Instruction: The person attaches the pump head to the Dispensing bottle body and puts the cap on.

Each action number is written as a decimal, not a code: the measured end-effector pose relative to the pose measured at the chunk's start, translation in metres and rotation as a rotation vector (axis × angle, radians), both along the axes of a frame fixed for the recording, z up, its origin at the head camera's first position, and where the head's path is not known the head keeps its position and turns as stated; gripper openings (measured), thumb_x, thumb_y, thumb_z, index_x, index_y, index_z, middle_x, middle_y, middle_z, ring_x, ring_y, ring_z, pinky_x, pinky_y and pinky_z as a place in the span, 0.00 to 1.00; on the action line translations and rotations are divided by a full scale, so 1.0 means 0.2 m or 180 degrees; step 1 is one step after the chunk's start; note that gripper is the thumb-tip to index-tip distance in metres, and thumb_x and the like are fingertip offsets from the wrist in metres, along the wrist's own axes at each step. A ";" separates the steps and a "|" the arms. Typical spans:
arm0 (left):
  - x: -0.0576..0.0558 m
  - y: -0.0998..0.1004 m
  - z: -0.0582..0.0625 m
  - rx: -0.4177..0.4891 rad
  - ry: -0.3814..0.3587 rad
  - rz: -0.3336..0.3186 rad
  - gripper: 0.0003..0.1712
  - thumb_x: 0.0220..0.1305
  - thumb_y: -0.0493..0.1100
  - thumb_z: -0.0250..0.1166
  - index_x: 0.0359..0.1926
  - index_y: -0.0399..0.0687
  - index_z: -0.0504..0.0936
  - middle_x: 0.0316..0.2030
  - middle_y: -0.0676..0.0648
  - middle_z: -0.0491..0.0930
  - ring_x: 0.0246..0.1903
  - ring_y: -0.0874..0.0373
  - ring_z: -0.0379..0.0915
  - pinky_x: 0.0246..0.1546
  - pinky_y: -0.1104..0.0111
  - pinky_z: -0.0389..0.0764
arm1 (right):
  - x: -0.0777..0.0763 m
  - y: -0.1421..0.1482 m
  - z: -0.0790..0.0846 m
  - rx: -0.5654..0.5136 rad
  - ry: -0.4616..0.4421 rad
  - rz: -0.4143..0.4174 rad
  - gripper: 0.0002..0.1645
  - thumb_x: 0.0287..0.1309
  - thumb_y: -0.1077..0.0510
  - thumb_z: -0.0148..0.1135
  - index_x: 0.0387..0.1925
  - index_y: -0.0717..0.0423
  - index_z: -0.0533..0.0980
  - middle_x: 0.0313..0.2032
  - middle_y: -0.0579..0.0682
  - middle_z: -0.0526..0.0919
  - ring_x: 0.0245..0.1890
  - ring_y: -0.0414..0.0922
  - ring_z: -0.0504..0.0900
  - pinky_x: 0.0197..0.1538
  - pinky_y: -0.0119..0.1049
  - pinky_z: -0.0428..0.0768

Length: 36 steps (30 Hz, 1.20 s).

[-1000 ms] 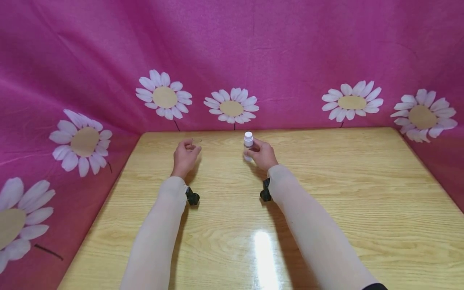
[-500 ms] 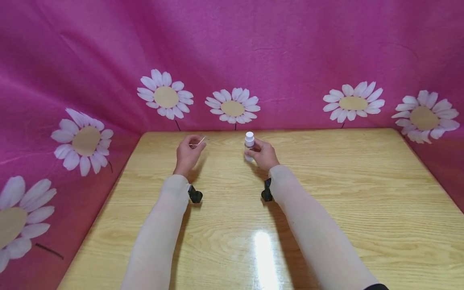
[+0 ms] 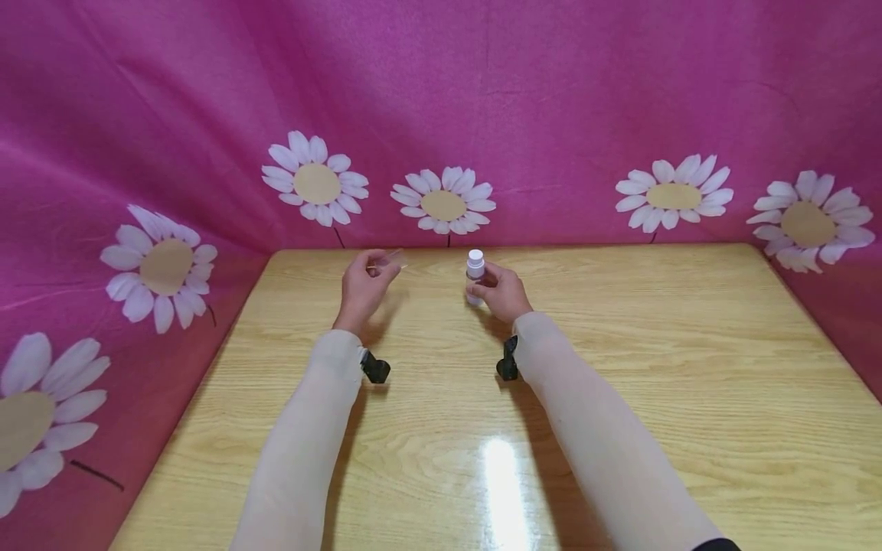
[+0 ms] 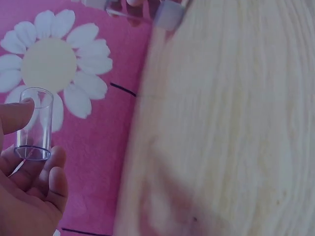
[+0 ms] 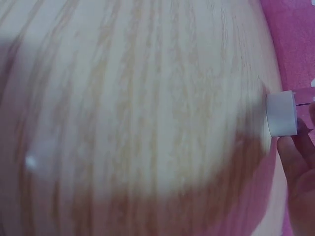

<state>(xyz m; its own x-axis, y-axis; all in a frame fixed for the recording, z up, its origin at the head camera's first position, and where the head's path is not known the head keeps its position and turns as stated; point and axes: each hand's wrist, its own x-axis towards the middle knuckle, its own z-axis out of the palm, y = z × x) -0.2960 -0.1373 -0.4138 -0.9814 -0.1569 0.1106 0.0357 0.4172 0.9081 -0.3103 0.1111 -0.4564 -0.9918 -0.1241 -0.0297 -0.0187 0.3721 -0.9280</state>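
A small clear, open-ended-looking cylinder, like a transparent cap (image 4: 35, 125), is pinched between the thumb and fingers of my left hand (image 3: 367, 289). It is held above the back left of the table, and is faint in the head view. To its right, my right hand (image 3: 507, 294) grips a small upright bottle (image 3: 475, 265) with a white top and a see-through middle. The bottle's white lower end (image 5: 282, 113) shows in the right wrist view; whether it touches the table I cannot tell. Cap and bottle are apart.
Both hands are over the far part of a wood-grain table (image 3: 654, 383). A pink cloth (image 3: 551, 115) printed with white daisies hangs along its back and sides. Black wrist cameras (image 3: 376, 367) sit on both sleeves. Light glares off the near middle of the table.
My left hand has moved slightly right and a little away from me with the clear cap, turning it, closer to the bottle. My right hand and the bottle have stayed almost still.
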 end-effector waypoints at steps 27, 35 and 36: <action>0.01 0.24 0.17 -0.0038 0.0264 -0.0522 0.26 0.65 0.42 0.67 0.64 0.52 0.76 0.50 0.44 0.81 0.42 0.56 0.72 0.37 0.72 0.72 | 0.01 0.00 0.01 -0.0004 -0.0094 0.0025 0.30 0.65 0.61 0.62 0.68 0.54 0.71 0.63 0.59 0.78 0.65 0.53 0.76 0.69 0.47 0.72; -0.02 0.35 0.23 -0.0288 0.0418 -0.0635 0.26 0.63 0.39 0.68 0.63 0.46 0.76 0.48 0.41 0.84 0.42 0.53 0.77 0.38 0.73 0.75 | 0.00 0.01 0.00 -0.0100 -0.0052 -0.0028 0.29 0.64 0.62 0.63 0.66 0.55 0.72 0.60 0.60 0.80 0.63 0.54 0.77 0.67 0.48 0.73; -0.03 0.36 0.23 -0.0351 0.0432 -0.0655 0.26 0.63 0.39 0.68 0.63 0.47 0.77 0.47 0.42 0.84 0.42 0.53 0.77 0.38 0.72 0.75 | 0.00 0.01 0.00 -0.0088 -0.0053 -0.0012 0.28 0.64 0.62 0.63 0.66 0.55 0.73 0.60 0.60 0.80 0.63 0.54 0.78 0.67 0.48 0.74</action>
